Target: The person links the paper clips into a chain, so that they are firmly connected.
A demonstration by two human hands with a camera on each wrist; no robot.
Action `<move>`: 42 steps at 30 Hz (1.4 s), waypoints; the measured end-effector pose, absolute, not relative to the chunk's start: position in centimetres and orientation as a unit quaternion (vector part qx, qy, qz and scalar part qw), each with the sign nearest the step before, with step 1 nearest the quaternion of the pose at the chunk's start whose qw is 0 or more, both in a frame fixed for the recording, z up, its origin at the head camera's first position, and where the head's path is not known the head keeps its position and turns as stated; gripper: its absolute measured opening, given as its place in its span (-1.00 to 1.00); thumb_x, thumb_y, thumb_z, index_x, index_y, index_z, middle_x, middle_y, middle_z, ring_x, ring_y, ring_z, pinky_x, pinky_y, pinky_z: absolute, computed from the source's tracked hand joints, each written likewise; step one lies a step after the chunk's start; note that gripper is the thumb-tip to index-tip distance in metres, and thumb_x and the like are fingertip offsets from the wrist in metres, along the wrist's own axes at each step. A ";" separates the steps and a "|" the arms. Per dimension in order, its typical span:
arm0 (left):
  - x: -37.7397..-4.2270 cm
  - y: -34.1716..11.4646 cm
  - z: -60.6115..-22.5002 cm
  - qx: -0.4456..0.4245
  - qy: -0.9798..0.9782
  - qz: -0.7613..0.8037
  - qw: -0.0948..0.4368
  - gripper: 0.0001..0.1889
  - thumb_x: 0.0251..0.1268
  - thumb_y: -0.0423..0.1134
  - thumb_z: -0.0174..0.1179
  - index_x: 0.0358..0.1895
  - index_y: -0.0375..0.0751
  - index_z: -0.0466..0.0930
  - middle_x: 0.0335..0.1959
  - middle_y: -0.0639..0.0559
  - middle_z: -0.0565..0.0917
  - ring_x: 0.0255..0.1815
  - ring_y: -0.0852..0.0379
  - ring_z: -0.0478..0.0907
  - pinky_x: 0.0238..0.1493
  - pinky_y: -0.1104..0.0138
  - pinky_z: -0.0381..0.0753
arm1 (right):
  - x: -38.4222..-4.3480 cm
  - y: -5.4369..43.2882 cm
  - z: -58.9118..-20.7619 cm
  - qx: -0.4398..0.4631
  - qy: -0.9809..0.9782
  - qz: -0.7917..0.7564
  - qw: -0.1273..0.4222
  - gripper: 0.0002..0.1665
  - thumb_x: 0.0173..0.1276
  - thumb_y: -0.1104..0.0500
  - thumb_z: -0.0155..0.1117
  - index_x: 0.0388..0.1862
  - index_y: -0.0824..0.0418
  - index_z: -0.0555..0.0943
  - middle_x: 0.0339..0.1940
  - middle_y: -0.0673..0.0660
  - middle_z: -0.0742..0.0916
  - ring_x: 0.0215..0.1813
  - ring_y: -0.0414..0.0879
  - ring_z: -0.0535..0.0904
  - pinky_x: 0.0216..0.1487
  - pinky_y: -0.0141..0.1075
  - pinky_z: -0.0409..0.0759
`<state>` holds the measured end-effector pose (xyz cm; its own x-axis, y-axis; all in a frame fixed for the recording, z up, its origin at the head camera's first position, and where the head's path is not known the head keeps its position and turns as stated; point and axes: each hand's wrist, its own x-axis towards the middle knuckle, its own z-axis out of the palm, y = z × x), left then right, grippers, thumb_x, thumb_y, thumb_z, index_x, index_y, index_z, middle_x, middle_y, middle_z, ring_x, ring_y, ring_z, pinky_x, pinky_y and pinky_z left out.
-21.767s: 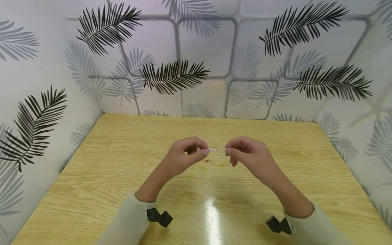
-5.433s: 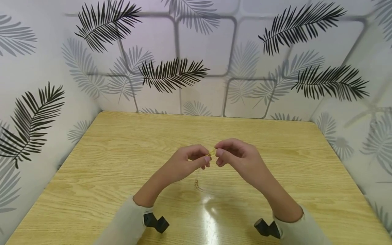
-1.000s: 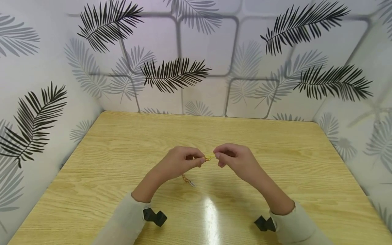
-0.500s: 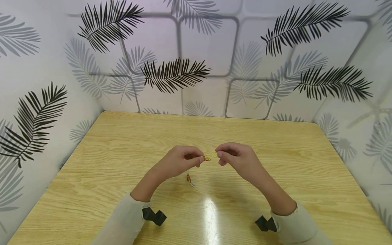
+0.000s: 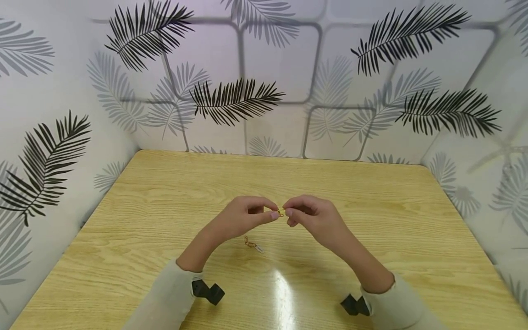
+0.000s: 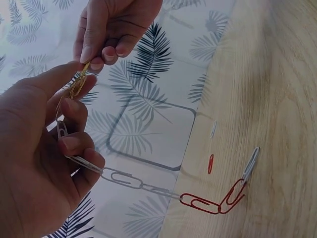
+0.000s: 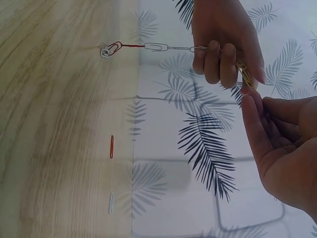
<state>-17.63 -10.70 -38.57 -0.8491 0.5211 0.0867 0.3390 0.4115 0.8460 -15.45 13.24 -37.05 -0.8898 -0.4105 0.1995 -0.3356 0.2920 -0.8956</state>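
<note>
My left hand (image 5: 249, 217) pinches yellow paper clips (image 6: 78, 84) between thumb and index finger, its other fingers curled by the linked chain. From there a paper clip chain hangs down: white paper clips (image 6: 121, 178), then red paper clips (image 6: 200, 202), with a white one at the end resting on the table. Fingertips of my right hand (image 5: 314, 216) meet the left ones and pinch the end of a yellow paper clip (image 7: 246, 77). How the yellow clips hook together is partly hidden by the fingers.
On the wooden table (image 5: 173, 183), a loose red paper clip (image 7: 112, 147) and a loose white paper clip (image 7: 111, 203) lie beyond the chain. A leaf-patterned wall (image 5: 272, 59) stands behind the table.
Yellow clips that lay loose on the table are now up in the hands, and a chain hangs from the left. Over the last half second the right hand moved left, closing the gap.
</note>
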 end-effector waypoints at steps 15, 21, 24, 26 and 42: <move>-17.7 -10.8 -38.4 0.272 0.815 0.505 0.083 -0.88 0.45 -0.08 0.23 -0.12 0.10 0.74 -0.24 0.16 0.69 -0.41 0.10 0.38 -0.38 0.32 0.40 | -15.3 13.0 -37.0 -0.223 0.805 -0.549 0.038 -0.83 0.48 0.17 0.28 -0.03 0.15 0.70 -0.21 0.09 0.76 -0.20 -0.06 0.74 -0.07 -0.26 0.70; -17.9 -11.0 -38.4 0.261 0.815 0.511 0.077 -0.88 0.44 -0.09 0.24 -0.13 0.06 0.74 -0.21 0.14 0.71 -0.37 0.09 0.40 -0.32 0.30 0.42 | -16.0 13.5 -37.3 -0.208 0.818 -0.535 0.036 -0.77 0.49 0.04 0.27 0.00 0.11 0.69 -0.22 0.08 0.77 -0.20 -0.06 0.74 -0.04 -0.26 0.69; -18.2 -11.2 -38.6 0.256 0.819 0.508 0.069 -0.88 0.44 -0.08 0.24 -0.12 0.08 0.74 -0.18 0.15 0.71 -0.34 0.08 0.41 -0.28 0.27 0.44 | -17.0 14.1 -37.6 -0.205 0.819 -0.534 0.037 -0.75 0.50 0.03 0.26 0.02 0.12 0.68 -0.21 0.11 0.75 -0.21 -0.03 0.73 -0.08 -0.24 0.70; -18.4 -11.4 -38.8 0.253 0.820 0.508 0.067 -0.87 0.45 -0.07 0.23 -0.11 0.08 0.74 -0.17 0.14 0.71 -0.33 0.06 0.42 -0.28 0.26 0.44 | -17.7 14.3 -37.9 -0.208 0.819 -0.533 0.044 -0.74 0.51 0.05 0.26 0.03 0.16 0.68 -0.21 0.15 0.74 -0.21 0.03 0.72 -0.10 -0.17 0.72; -19.3 -12.3 -39.8 0.233 0.832 0.501 0.051 -0.85 0.47 -0.10 0.22 -0.06 0.02 0.73 -0.12 0.09 0.69 -0.34 0.05 0.38 -0.32 0.28 0.41 | -23.3 13.1 -43.9 -0.172 0.860 -0.449 0.169 -0.77 0.47 0.21 0.28 0.00 0.31 0.67 -0.33 0.19 0.70 -0.37 -0.04 0.58 -0.33 -0.26 0.62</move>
